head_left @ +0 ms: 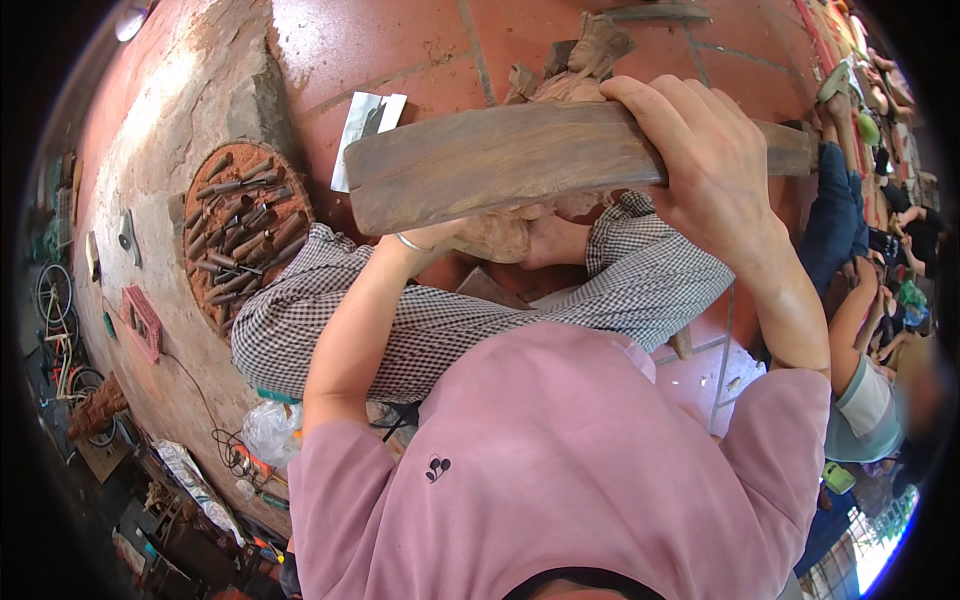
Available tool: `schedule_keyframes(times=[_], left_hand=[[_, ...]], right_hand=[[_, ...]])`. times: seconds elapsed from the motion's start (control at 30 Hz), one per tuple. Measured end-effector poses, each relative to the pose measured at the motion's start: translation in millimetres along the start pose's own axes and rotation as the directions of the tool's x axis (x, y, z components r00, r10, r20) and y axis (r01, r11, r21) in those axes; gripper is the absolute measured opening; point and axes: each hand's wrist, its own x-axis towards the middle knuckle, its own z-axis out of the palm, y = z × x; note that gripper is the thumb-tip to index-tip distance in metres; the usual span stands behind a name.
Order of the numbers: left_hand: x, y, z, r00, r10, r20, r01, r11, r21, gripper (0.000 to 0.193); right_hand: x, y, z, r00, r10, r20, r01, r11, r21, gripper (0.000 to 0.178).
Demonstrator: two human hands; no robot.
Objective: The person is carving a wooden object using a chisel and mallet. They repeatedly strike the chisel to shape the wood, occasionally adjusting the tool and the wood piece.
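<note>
My right hand (690,140) is wrapped round a long flat wooden mallet (500,165), which lies crosswise over my lap. The thumb and knuckles show on its top edge. My left hand (435,235) reaches in under the mallet, with a silvery bangle at the wrist; its fingers are hidden, so what they hold cannot be seen. A pale wood carving (495,237) shows below the mallet beside that hand. More carved wood (595,48), browner, rises beyond the mallet, and the mallet covers the middle between them.
At the left a round tray (293,190) bears several wooden-handled carving tools. A white paper packet (360,125) lies on the red tiles near the mallet. A pink basket (142,322) and a clear plastic bag (270,432) are farther left. Other people (850,215) sit at the right.
</note>
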Motion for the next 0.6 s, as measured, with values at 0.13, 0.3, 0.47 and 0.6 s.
schedule_keyframes(times=[0.13, 0.3, 0.47, 0.6], left_hand=[[-10.0, 5.0, -6.4, 0.994, -0.098, -0.047, 0.083, 0.962, -0.259, 0.034], [-4.1, 0.0, 4.7, 0.996, -0.066, 0.061, 0.079, 0.968, -0.240, 0.039], [1.1, -2.1, 12.5, 0.990, -0.078, 0.119, 0.092, 0.988, -0.123, 0.042], [-10.5, -17.2, 17.4, 0.999, 0.011, 0.037, -0.001, 0.969, -0.248, 0.043]], right_hand=[[5.0, 0.3, 1.7, 0.998, -0.054, -0.034, 0.055, 0.998, 0.022, 0.061], [7.8, -0.9, 2.2, 0.993, -0.097, 0.073, 0.115, 0.939, -0.324, 0.047], [5.9, 5.3, 13.5, 0.997, -0.072, -0.015, 0.069, 0.987, -0.146, 0.039], [7.6, 3.2, 11.2, 0.994, -0.106, -0.012, 0.099, 0.959, -0.266, 0.039]])
